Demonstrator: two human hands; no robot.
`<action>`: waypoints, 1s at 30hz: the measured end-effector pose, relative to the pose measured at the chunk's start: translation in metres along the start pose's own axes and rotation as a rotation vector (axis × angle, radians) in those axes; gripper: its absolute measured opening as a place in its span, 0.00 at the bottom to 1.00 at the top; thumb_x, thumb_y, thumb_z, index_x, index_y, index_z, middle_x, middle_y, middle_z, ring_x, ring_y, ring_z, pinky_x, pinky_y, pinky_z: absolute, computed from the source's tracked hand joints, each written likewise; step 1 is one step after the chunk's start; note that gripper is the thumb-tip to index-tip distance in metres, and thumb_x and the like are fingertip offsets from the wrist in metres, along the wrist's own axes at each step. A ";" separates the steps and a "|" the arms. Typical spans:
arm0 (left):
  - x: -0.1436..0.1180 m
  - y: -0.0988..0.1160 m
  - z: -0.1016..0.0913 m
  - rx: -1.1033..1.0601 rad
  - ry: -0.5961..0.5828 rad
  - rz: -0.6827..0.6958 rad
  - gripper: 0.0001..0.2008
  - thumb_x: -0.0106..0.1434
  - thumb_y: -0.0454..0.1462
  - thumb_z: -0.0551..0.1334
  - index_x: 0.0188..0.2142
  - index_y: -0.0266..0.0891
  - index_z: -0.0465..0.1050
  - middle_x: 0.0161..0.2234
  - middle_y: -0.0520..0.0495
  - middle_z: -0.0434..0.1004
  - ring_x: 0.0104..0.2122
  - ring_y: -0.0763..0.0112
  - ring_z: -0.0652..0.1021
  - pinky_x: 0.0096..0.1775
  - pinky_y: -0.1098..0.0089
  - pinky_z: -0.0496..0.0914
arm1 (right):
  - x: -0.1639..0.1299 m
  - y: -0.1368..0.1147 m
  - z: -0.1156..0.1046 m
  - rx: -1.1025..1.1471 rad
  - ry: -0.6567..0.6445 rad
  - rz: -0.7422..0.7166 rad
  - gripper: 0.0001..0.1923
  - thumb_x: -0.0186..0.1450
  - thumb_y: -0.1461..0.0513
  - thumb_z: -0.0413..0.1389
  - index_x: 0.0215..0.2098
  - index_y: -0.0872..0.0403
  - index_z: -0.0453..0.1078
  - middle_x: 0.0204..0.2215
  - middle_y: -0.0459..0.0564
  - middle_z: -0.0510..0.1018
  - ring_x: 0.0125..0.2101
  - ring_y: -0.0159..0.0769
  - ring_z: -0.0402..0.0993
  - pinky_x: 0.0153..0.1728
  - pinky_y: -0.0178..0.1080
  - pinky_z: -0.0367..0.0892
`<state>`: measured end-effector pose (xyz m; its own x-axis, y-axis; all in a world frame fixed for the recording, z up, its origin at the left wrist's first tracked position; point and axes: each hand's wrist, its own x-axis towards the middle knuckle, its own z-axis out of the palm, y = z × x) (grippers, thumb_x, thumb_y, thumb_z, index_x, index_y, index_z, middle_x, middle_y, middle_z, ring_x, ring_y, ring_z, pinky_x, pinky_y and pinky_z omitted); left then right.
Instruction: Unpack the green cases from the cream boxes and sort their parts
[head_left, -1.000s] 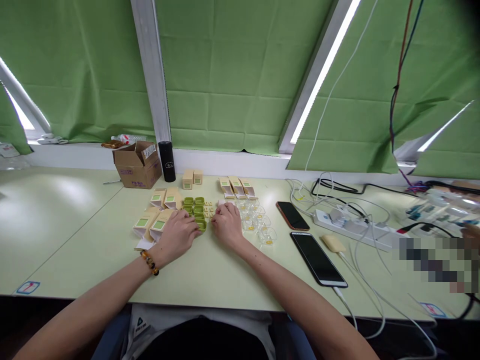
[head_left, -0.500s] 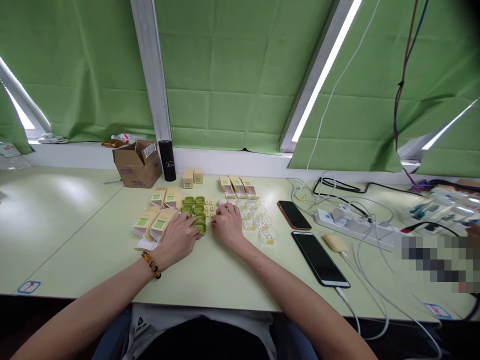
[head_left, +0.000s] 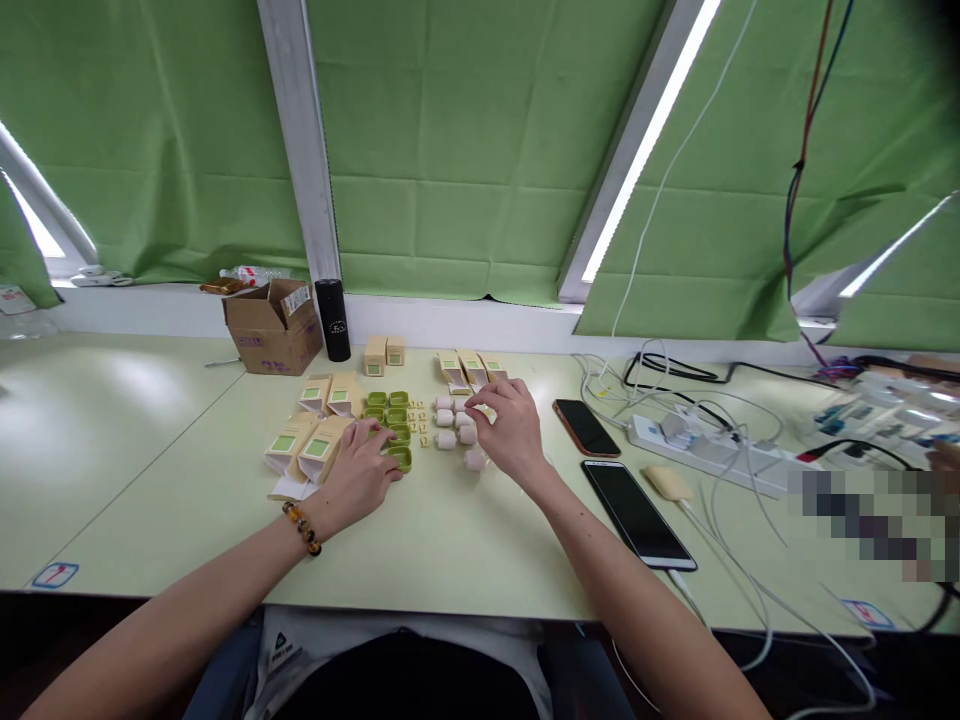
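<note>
Small green open boxes point(head_left: 400, 459) stand in two columns in front of me. My left hand point(head_left: 361, 462) lies over the left column, its fingers apart, the tips touching the nearer boxes. To their right are several tiny yellow pieces point(head_left: 424, 441). Beyond these, pale pink cylinders point(head_left: 445, 440) stand in loose rows. My right hand point(head_left: 513, 430) is over the right side of these cylinders, thumb and forefinger pinched together. What the pinch holds, if anything, is too small to make out. The hand covers most of the clear plastic cups behind it.
Tan cartons with green labels point(head_left: 324, 448) lie left of my left hand; more point(head_left: 472, 368) stand farther back. At the rear are a cardboard box point(head_left: 274, 335) and a black bottle point(head_left: 334, 320). Two phones point(head_left: 637, 515), a power strip point(head_left: 705, 452) and tangled cables occupy the right side.
My right hand has moved right and slightly away, from the tiny yellow pieces to over the pink cylinders, uncovering them. My left hand has stayed on the green boxes.
</note>
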<state>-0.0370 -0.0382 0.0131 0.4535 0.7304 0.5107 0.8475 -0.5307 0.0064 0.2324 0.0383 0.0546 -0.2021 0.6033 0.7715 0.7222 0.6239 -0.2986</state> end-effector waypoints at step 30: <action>0.002 -0.003 -0.004 -0.018 -0.026 -0.036 0.04 0.67 0.33 0.63 0.36 0.42 0.77 0.52 0.39 0.77 0.58 0.42 0.67 0.53 0.42 0.65 | -0.036 0.022 -0.011 -0.312 -0.529 -0.154 0.13 0.63 0.62 0.68 0.47 0.50 0.82 0.48 0.55 0.79 0.53 0.52 0.66 0.52 0.50 0.64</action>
<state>-0.0395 -0.0366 0.0174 0.4299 0.7602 0.4872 0.8585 -0.5113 0.0403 0.2630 0.0252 0.0267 -0.5607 0.7322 0.3868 0.8019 0.5966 0.0331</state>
